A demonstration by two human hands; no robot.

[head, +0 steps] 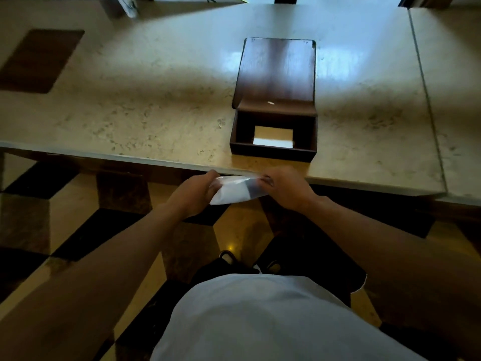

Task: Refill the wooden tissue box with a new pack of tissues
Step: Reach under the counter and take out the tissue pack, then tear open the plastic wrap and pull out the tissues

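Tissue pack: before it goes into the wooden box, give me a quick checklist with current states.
1. Tissue pack held at both ends by left hand and right hand: ok.
2. Wrapper opened: cannot tell.
3. Wooden box lid folded back, opening exposed: ok.
4. Box interior free of old tissues: cannot tell; a pale rectangle shows inside.
5. Pack above the box: not ok; it is off the table edge, nearer the person.

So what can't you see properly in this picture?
Head view only:
- Tissue pack: both ends covered by the left hand and right hand; whether it's torn open is unclear.
- Wooden tissue box: near wall hides part of the inside.
- Object at the top-left corner: cut off by the frame edge.
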